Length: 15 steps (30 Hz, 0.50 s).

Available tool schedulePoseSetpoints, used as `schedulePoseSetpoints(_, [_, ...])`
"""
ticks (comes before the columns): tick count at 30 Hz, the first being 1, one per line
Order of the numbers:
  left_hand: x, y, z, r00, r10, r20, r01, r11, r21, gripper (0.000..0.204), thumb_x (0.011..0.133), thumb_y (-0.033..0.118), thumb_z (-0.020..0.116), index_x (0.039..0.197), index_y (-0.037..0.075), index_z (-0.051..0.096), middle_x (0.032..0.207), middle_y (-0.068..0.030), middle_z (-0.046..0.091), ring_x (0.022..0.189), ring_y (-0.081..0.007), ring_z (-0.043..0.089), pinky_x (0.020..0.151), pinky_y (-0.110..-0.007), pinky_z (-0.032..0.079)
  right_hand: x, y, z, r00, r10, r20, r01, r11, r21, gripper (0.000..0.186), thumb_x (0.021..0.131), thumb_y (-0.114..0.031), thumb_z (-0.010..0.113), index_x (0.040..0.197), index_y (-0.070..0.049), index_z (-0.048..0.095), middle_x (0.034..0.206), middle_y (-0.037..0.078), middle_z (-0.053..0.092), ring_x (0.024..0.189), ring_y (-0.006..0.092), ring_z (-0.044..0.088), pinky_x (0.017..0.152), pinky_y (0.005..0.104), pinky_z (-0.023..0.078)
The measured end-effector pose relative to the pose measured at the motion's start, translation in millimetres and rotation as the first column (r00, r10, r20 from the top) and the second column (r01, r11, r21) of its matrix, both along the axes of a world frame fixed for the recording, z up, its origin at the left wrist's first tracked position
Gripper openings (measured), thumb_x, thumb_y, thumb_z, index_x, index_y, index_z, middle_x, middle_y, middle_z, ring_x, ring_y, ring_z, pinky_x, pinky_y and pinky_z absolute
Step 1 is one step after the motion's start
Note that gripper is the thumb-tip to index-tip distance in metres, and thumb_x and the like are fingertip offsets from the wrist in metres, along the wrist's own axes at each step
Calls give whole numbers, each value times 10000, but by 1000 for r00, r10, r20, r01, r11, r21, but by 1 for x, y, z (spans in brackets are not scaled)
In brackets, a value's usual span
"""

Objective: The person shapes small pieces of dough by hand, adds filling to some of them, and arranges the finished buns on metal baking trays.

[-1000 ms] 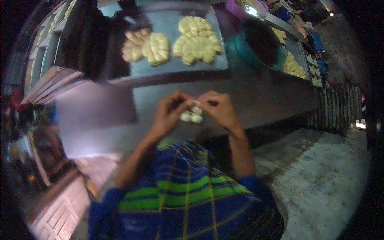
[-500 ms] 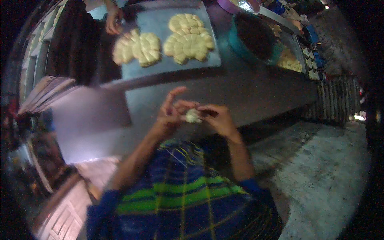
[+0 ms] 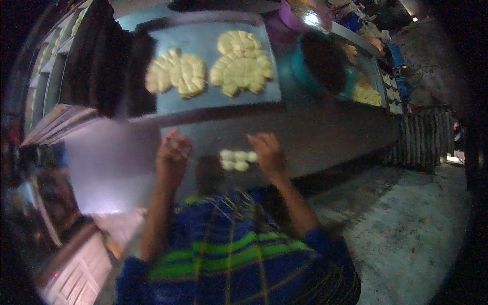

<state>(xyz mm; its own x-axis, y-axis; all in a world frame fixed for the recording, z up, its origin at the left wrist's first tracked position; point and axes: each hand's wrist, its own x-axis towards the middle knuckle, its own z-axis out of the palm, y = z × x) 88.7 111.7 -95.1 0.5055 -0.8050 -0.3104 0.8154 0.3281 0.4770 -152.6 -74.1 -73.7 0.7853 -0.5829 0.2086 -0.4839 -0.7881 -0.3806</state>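
Note:
Several small pale dough balls (image 3: 235, 160) lie close together on the metal table, just in front of my body. To their left, my left hand (image 3: 174, 151) is held apart from them, its fingers loosely bent and somewhat blurred; no object shows in it. My right hand (image 3: 268, 151) is at the right end of the cluster, fingers apart and reaching left. It overlaps the view of the rightmost ball, and whether it touches that ball is unclear.
Across the table (image 3: 315, 122), a metal tray (image 3: 213, 38) bears two large shaped doughs (image 3: 177, 73) (image 3: 241, 66). A teal basin (image 3: 305, 58) and a purple basin (image 3: 292, 18) stand at the far right. Dark stacked trays (image 3: 96, 61) rise at the left.
My hands, which were together around a small pale dough piece, have moved apart to either side. The dough balls on the table now show. Another person's hand has left the tray's far left.

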Motion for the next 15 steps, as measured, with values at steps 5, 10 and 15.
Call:
schedulePoseSetpoints(5, [-7, 1, -3, 998, -9, -60, 11, 999, 32, 525, 861, 156, 675, 1324, 78, 441, 1085, -85, 603, 1001, -221, 590, 924, -360, 481, 96, -103, -16, 962, 261, 75, -231, 932, -280, 287, 751, -47, 617, 1023, -98, 693, 971, 64, 670, 939, 261, 619, 824, 409, 524])
schedulePoseSetpoints(10, [-15, 16, 10, 993, 118, -20, -116, 989, 90, 457, 872, 103, 656, 1284, 76, 461, 1055, -72, 601, 990, -210, 588, 892, -349, 490, 157, -158, -47, 818, 543, -190, -575, 761, -301, 33, 744, -129, 629, 775, -123, 637, 857, 44, 657, 896, 245, 623, 763, 381, 525])
schedulePoseSetpoints(15, [-4, 14, 12, 975, 208, -78, -194, 969, 155, 405, 873, 93, 654, 1241, 82, 485, 1046, -73, 598, 977, -201, 587, 885, -341, 492, 156, -176, -42, 849, 513, -128, -520, 854, -25, 54, 803, -120, 655, 819, -87, 695, 913, 91, 677, 830, 257, 660, 755, 360, 527])
